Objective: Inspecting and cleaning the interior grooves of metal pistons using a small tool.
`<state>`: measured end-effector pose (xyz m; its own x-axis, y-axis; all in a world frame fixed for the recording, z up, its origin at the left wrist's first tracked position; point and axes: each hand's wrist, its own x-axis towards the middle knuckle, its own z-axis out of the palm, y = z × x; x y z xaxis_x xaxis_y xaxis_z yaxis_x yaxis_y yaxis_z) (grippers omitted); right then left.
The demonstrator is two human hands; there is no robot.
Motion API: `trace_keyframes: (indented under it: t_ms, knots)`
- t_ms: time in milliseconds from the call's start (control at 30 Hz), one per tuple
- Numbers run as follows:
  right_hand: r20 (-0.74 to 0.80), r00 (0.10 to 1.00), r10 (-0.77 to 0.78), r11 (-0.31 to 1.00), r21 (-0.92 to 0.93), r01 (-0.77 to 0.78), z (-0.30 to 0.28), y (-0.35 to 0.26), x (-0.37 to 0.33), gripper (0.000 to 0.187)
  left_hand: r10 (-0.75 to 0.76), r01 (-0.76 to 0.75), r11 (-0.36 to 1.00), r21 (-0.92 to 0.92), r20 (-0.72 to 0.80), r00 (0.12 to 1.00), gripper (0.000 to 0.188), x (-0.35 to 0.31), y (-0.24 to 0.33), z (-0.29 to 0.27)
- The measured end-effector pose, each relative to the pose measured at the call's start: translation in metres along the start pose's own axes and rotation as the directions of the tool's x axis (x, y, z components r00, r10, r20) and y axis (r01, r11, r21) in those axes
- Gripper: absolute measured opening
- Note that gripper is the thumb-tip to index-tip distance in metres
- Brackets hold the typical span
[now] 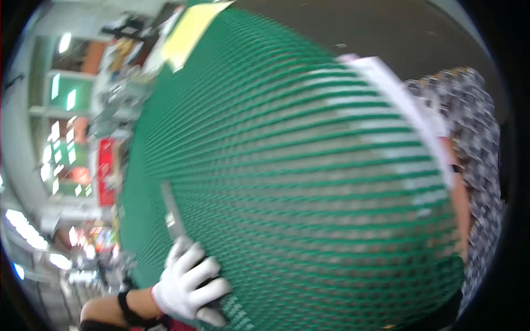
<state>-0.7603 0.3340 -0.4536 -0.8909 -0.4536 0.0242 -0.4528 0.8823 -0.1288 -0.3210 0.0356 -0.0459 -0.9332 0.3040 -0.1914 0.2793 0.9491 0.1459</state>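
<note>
My left hand (193, 284), in a white knitted glove with a red cuff edge, is at the lower left, its fingers closed round a dark handle. From the top of the hand a long, narrow grey blade-like tool (172, 212) points up across green mesh (287, 165). Blur hides the exact kind of tool. The mesh bulges wide over the middle of the view, dense at the left and more see-through at the right. A pale yellow sheet (190, 33) lies at its top corner. My right hand does not show.
Another person in black-and-white patterned clothing (469, 132) stands at the right, a bare arm (461, 215) along the mesh edge. A white strip (392, 88) lies along that edge. Dark floor (381, 27) shows at the top. Blurred workshop clutter, a red panel (106, 171) and windows line the left.
</note>
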Motion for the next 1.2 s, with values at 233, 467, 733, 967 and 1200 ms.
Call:
trace_keyframes:
  t_ms: [233, 467, 733, 967, 1200]
  knots:
    - [0.114, 0.993, 0.036, 0.999, -0.011, -0.035, 0.015, -0.001, 0.006, 0.073, -0.006, 0.008, 0.998, -0.063, 0.034, 0.999, 0.067, 0.006, 0.003, -0.009]
    - [0.128, 0.991, 0.036, 0.998, 0.056, -0.043, 0.015, 0.005, -0.05, 0.068, 0.019, -0.019, 0.994, -0.103, 0.007, 1.0, 0.086, 0.002, -0.003, -0.011]
    - [0.164, 0.986, 0.019, 0.938, 0.338, -0.074, 0.013, 0.032, -0.239, 0.063, 0.072, -0.115, 0.984, -0.134, -0.287, 0.955, 0.094, -0.014, -0.001, 0.006]
    - [0.36, 0.922, 0.144, 0.466, 0.798, -0.384, -0.05, 0.056, -0.436, 0.051, 0.111, -0.139, 0.99, -0.015, -0.527, 0.843, 0.074, -0.019, 0.005, 0.027]
    - [0.294, 0.853, 0.431, 0.372, 0.804, -0.464, -0.247, -0.004, -0.571, 0.041, 0.157, -0.179, 0.983, 0.029, -0.626, 0.764, 0.061, -0.092, 0.057, 0.005]
